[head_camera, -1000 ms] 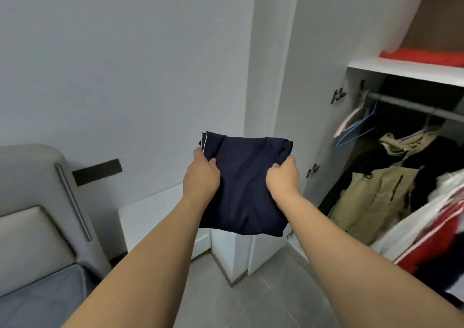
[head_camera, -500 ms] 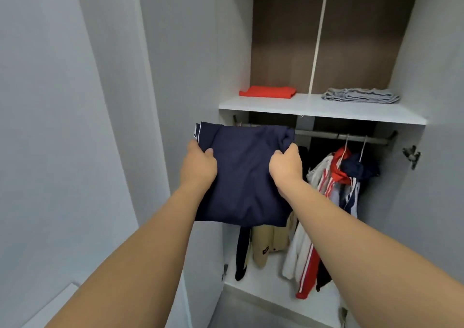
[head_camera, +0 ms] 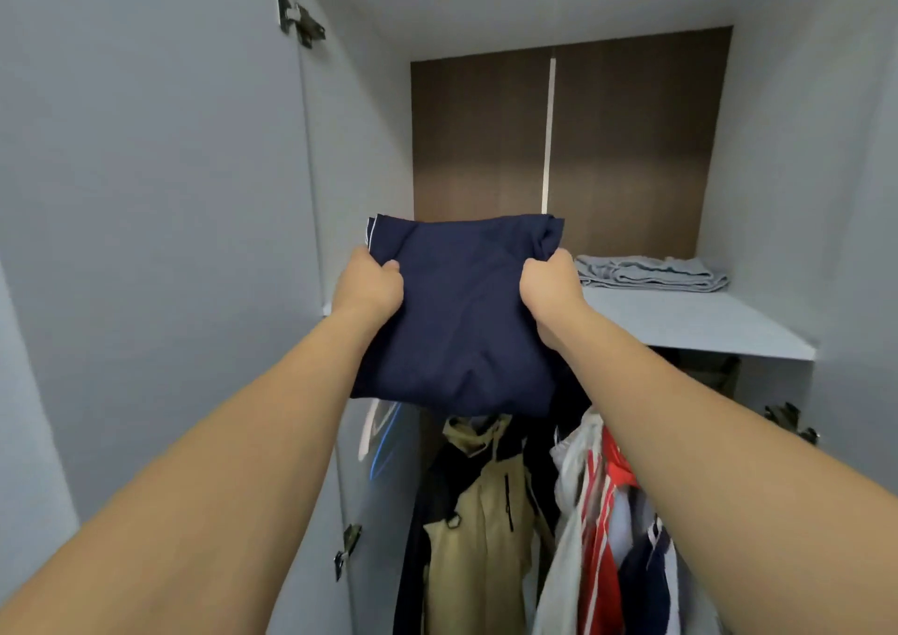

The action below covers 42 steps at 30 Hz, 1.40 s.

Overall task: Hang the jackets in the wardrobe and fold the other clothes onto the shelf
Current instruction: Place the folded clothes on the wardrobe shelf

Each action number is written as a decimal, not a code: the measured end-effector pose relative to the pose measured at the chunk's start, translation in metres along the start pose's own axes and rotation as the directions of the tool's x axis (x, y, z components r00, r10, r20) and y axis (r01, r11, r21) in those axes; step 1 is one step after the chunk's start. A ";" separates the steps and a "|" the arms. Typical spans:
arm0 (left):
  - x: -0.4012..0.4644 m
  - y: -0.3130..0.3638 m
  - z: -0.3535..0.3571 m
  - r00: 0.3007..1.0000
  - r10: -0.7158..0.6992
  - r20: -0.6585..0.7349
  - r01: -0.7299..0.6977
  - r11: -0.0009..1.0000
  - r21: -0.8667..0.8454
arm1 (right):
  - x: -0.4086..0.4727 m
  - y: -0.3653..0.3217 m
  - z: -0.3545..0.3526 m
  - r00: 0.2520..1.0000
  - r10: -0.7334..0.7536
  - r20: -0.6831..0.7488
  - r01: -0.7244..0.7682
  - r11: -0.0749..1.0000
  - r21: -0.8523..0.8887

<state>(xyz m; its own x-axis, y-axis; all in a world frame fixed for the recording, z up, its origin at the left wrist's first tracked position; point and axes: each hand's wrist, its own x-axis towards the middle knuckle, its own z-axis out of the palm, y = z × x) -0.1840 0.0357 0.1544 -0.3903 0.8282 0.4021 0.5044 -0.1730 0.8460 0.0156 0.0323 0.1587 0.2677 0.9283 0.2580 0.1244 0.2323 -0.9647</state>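
Folded navy garment raised to the shelf

My left hand [head_camera: 371, 282] and right hand [head_camera: 551, 289] each grip a side of the folded navy garment [head_camera: 461, 323]. Half a second ago it hung below the shelf [head_camera: 680, 323]; now it is level with it, left of the grey folded clothes [head_camera: 651, 272], above the hanging jackets [head_camera: 486, 513], ready to set down.

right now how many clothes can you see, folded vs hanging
Folded, held in both hands: 1, navy garment
Folded on the shelf: 1, grey garment
Hanging below: 2 clear, tan jacket, white and red striped jacket; darker ones beside them too hidden to count
Total clearly seen: 4
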 end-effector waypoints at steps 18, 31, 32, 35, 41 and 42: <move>0.258 -0.079 0.090 0.961 -0.222 0.161 0.143 0.906 0.399 | 0.245 0.041 0.162 0.942 0.190 0.277 0.167 0.450 -0.877; 0.281 -0.101 0.120 0.785 0.054 0.617 -0.509 0.624 0.593 | 0.241 0.080 0.174 0.933 0.114 0.341 0.308 0.240 -0.921; 0.282 -0.108 0.123 0.778 0.021 0.628 -0.482 0.662 0.574 | 0.241 0.085 0.173 0.933 0.160 0.321 0.268 0.286 -0.920; 0.290 -0.117 0.132 0.763 0.007 0.646 -0.471 0.690 0.549 | 0.244 0.093 0.175 0.945 0.191 0.267 0.192 0.339 -0.921; 0.297 -0.126 0.137 0.751 -0.011 0.660 -0.464 0.702 0.540 | 0.249 0.096 0.180 0.943 0.227 0.244 0.134 0.411 -0.902; 0.298 -0.126 0.137 0.748 -0.015 0.663 -0.460 0.708 0.535 | 0.249 0.096 0.181 0.942 0.230 0.243 0.134 0.407 -0.904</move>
<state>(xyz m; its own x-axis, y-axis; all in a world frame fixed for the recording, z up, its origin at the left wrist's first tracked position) -0.2585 0.3774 0.1196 0.2115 0.9758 0.0560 0.9491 -0.2187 0.2265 -0.0783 0.3386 0.1204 0.0484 0.9988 0.0082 0.9497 -0.0435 -0.3100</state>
